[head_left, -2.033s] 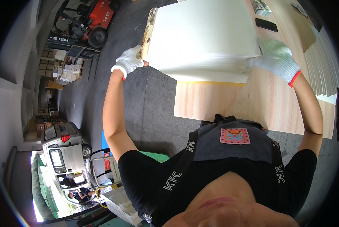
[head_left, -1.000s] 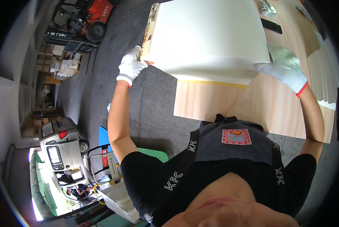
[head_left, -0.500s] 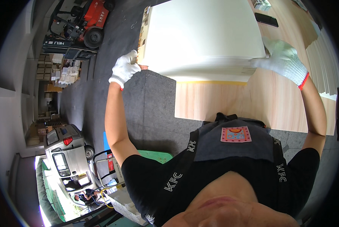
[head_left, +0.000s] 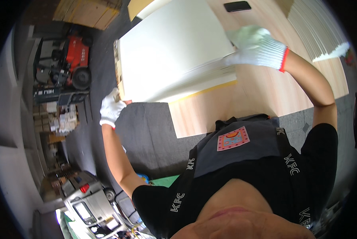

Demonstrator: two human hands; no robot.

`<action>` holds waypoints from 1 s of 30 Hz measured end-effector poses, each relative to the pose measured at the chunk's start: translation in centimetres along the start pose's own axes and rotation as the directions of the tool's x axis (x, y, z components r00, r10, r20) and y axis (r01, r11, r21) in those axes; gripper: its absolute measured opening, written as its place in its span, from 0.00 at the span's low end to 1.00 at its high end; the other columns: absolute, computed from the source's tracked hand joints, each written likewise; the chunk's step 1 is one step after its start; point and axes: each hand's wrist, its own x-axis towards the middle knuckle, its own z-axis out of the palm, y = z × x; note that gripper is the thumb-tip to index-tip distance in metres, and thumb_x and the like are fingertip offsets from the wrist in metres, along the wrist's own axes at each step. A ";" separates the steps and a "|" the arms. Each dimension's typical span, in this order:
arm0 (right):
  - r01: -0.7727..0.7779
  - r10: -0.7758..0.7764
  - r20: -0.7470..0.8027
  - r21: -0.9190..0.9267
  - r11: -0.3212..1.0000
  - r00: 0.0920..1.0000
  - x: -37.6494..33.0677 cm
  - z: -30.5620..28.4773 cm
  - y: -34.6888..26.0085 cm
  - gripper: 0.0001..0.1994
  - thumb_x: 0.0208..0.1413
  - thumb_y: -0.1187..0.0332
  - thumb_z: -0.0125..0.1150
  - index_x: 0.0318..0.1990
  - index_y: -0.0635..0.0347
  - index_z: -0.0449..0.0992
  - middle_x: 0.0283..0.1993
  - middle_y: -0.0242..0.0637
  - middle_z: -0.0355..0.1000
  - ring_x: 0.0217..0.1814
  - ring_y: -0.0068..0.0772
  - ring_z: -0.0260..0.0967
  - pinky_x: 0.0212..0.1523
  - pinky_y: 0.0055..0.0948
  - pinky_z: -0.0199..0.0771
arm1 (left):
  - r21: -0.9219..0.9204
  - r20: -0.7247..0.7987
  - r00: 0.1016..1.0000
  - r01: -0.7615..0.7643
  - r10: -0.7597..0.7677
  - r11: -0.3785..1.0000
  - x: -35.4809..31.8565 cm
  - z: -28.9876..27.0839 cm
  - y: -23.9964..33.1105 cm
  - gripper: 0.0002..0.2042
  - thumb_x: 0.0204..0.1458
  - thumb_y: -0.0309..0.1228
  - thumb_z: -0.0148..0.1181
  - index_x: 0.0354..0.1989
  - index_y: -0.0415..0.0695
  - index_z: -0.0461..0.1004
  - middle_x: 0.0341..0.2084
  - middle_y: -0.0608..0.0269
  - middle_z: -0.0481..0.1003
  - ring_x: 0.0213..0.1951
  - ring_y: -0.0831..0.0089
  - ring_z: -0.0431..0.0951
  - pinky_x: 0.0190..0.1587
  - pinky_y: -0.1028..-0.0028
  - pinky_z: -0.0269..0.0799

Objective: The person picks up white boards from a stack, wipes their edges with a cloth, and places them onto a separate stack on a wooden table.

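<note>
A stack of large white paper sheets lies in front of me on a wood-grain tabletop, its left part reaching past the table's edge. The upper sheets are lifted at the near side, leaving a gap above the lower ones. My left hand, in a white knit glove, is closed on the near left corner, where a printed picture strip runs along the edge. At the near right corner, my gloved right hand pinches the sheets' edge between thumb and fingers. A yellow layer shows beneath the stack.
A black phone lies beyond the stack. Another pile of white sheets stands at the table's far right. Across the grey floor on the left are a red forklift, a large brown box and a silver van.
The view has turned, so the table and stack appear shifted left and tilted. Both hands stay at the sheets' near corners, and the gap under the upper sheets looks wider.
</note>
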 end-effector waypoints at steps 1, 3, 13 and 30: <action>-0.006 0.006 -0.003 0.006 1.000 1.000 -0.1 0.0 0.0 0.29 0.48 0.43 0.64 0.37 0.68 0.74 0.28 0.48 0.75 0.32 0.51 0.76 0.35 0.41 0.76 | -0.069 0.013 1.000 0.027 -0.027 0.997 0.0 0.0 -0.1 0.12 0.48 0.11 0.59 0.40 0.33 0.71 0.39 0.59 0.78 0.41 0.74 0.79 0.45 0.70 0.83; -0.016 0.016 -0.029 0.004 1.000 0.999 -0.3 0.3 0.2 0.30 0.48 0.43 0.65 0.36 0.68 0.74 0.27 0.48 0.74 0.31 0.50 0.76 0.35 0.40 0.76 | -0.148 0.033 0.999 0.044 -0.039 0.988 0.3 0.2 0.7 0.12 0.48 0.08 0.57 0.41 0.31 0.71 0.39 0.60 0.76 0.41 0.75 0.78 0.44 0.69 0.83; -0.010 0.009 0.005 0.061 0.998 1.000 -0.1 0.3 0.8 0.28 0.45 0.42 0.64 0.33 0.65 0.79 0.25 0.47 0.74 0.29 0.49 0.75 0.29 0.43 0.74 | -0.133 0.054 0.998 0.031 -0.024 0.991 -0.4 0.2 2.7 0.12 0.47 0.04 0.49 0.35 0.31 0.70 0.40 0.60 0.77 0.42 0.76 0.78 0.49 0.71 0.82; 0.120 -0.144 0.133 0.173 0.978 0.981 -1.9 -2.8 3.7 0.37 0.45 0.31 0.60 0.49 0.57 0.78 0.39 0.45 0.78 0.40 0.48 0.76 0.41 0.39 0.74 | -0.556 -0.021 0.994 -0.097 0.103 0.826 -2.1 2.1 -5.5 0.24 0.63 0.36 0.56 0.64 0.39 0.60 0.48 0.52 0.75 0.42 0.66 0.78 0.40 0.66 0.76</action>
